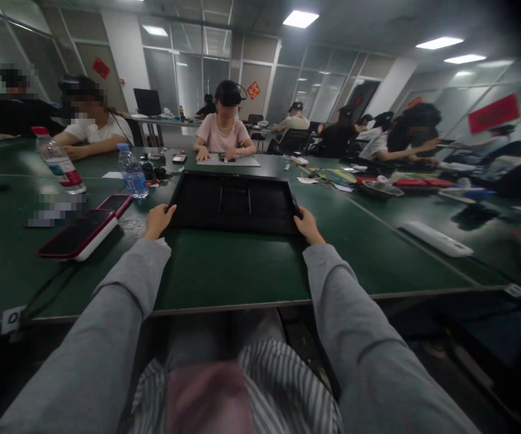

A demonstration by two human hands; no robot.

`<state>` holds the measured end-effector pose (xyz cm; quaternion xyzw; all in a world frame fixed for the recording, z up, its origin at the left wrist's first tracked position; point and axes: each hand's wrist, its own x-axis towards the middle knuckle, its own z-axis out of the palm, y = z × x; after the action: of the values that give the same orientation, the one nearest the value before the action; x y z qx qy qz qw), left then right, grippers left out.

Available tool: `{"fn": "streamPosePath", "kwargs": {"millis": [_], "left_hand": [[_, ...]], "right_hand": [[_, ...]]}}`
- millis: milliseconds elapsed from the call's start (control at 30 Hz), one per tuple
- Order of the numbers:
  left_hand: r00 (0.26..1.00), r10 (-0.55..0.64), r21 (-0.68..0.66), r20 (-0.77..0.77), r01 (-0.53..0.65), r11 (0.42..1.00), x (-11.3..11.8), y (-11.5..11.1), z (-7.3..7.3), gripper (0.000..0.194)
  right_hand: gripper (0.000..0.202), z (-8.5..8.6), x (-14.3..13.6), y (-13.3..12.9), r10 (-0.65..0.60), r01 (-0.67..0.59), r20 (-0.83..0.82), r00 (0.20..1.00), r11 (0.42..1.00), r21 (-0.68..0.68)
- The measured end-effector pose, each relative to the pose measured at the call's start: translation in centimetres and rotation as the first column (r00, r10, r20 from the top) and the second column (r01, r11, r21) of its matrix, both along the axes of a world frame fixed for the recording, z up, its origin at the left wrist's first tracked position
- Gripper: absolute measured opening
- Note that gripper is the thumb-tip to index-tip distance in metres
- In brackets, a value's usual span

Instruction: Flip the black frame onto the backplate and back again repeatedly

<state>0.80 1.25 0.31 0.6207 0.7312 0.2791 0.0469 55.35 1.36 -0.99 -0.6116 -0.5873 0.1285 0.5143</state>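
Both sides of a black tray (197,196) are grasped, by left hand (157,221) and right hand (309,227), above the green table (242,265).
Head view: thumbs lie on its rim, other fingers mostly hidden; this looks like steadying, and shifting it would call for an even grip. Bottles (134,176) and a phone (74,233) sit left, a white bar (438,239) right; a co-worker (223,134) sits opposite under ceiling lights (300,19).

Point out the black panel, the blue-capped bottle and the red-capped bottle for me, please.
Black panel (235,206): head view, middle of its inner face.
Blue-capped bottle (132,173): head view, middle of its body.
Red-capped bottle (60,163): head view, middle of its body.
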Motion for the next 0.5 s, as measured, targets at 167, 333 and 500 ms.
{"fn": "streamPosePath", "kwargs": {"millis": [167, 333, 500], "left_hand": [[0.999, 0.004, 0.003, 0.040, -0.004, 1.000, 0.2, -0.2, 0.3, 0.044], [0.997, -0.001, -0.005, 0.079, 0.001, 1.000, -0.2, -0.3, 0.5, 0.044], [0.996, 0.070, -0.018, 0.062, -0.069, 0.997, -0.6, -0.3, 0.4, 0.047]], "right_hand": [[0.066, 0.8, -0.3, -0.6, 0.048, -0.057, -0.191, 0.980, 0.997, -0.044], [0.070, 1.5, -0.4, -1.3, 0.030, -0.054, -0.264, 0.964, 0.995, -0.085], [0.073, 1.8, -0.6, -1.5, 0.034, -0.061, -0.250, 0.968, 0.993, -0.104]]}}
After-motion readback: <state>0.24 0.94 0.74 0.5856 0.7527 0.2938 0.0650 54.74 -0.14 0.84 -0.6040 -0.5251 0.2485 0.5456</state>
